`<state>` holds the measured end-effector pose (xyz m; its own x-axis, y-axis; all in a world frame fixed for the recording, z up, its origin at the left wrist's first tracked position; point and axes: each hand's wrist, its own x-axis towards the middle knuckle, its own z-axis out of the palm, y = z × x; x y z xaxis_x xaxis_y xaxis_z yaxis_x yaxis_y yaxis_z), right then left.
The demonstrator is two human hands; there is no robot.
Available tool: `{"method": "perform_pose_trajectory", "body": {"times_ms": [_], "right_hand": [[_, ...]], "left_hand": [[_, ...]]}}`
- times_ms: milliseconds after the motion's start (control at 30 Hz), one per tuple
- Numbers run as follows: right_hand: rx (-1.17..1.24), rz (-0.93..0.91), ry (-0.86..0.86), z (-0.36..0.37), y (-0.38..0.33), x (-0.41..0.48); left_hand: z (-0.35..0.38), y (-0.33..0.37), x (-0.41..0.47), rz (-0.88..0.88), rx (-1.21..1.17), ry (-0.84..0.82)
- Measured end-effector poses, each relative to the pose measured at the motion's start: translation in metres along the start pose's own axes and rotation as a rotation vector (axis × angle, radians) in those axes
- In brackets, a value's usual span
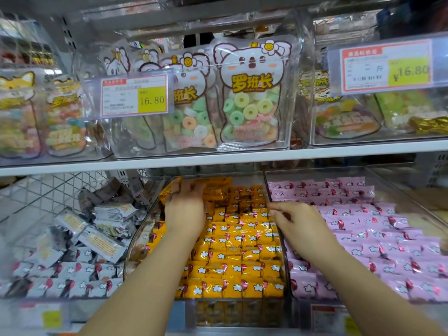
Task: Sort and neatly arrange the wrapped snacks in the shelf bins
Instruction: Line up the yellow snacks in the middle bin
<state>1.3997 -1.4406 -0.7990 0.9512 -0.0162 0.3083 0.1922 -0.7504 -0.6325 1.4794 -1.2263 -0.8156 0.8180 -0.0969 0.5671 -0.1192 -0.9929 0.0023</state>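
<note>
yellow wrapped snacks (232, 270) are seen in the clear middle bin (139, 235), at the lower centre of the frame. they are laid in tidy rows at the front, while the darker orange packets at the back of the bin are heaped loosely. the left hand (185, 207) is stretched to the back of this bin, palm down, with its fingers spread and fairly straight on the loose orange packets; nothing is seen to be gripped by it. the right hand (300, 226) is placed at the bin's right wall, right of centre, with its fingers curled down onto the yellow snacks beside that wall. whether anything is pinched there cannot be told.

just right of the middle bin, pink wrapped snacks (363, 234) are stacked in overlapping rows in a second clear bin (315, 171). at the lower left, grey and white snacks (72, 284) are lined up at the front and jumbled behind.

above all of these a white shelf board (218, 158) is seen across the middle of the frame. on it, clear boxes are filled with upright candy bags (252, 93) printed with a cartoon animal. a price tag (134, 95) is fixed at upper centre-left, and a second tag (386, 65) at upper right.
</note>
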Motion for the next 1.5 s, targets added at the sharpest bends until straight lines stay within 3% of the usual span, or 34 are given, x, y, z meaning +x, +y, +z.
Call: {"method": "perform_pose_trajectory", "body": {"times_ms": [133, 233, 400, 567, 700, 867, 1067, 1200, 1300, 1367, 1500], "right_hand": [[0.003, -0.008, -0.002, 0.0, 0.001, 0.001], [-0.007, -0.021, -0.008, 0.0, 0.002, 0.001], [-0.045, -0.088, 0.099, -0.004, -0.004, 0.0], [0.23, -0.143, 0.096, -0.008, -0.021, -0.007], [0.384, -0.093, 0.051, -0.007, -0.025, -0.009], [0.437, -0.121, 0.081, -0.006, -0.031, -0.011], [0.594, -0.053, 0.171, -0.006, -0.034, -0.01], [0.504, -0.057, 0.133, -0.008, -0.029, -0.009], [0.309, -0.064, 0.122, -0.007, -0.022, -0.005], [0.168, -0.065, 0.109, -0.007, -0.016, -0.003], [0.047, -0.017, 0.059, -0.001, -0.005, 0.001]], "left_hand": [[-0.004, -0.005, 0.004, 0.063, 0.069, 0.07], [-0.02, 0.0, 0.0, 0.119, -0.026, 0.084], [-0.054, 0.027, -0.023, 0.14, -0.489, -0.21], [-0.063, 0.034, -0.032, 0.085, -0.889, -0.453], [-0.066, 0.032, -0.035, 0.081, -0.976, -0.521], [-0.075, 0.032, -0.034, 0.089, -0.978, -0.398], [-0.068, 0.027, -0.031, 0.063, -0.898, -0.42], [-0.064, 0.016, -0.035, -0.191, -1.26, -0.419], [-0.063, 0.014, -0.037, -0.252, -1.41, -0.418], [-0.062, 0.014, -0.035, -0.261, -1.354, -0.334], [-0.056, 0.013, -0.022, -0.194, -0.944, -0.096]]}}
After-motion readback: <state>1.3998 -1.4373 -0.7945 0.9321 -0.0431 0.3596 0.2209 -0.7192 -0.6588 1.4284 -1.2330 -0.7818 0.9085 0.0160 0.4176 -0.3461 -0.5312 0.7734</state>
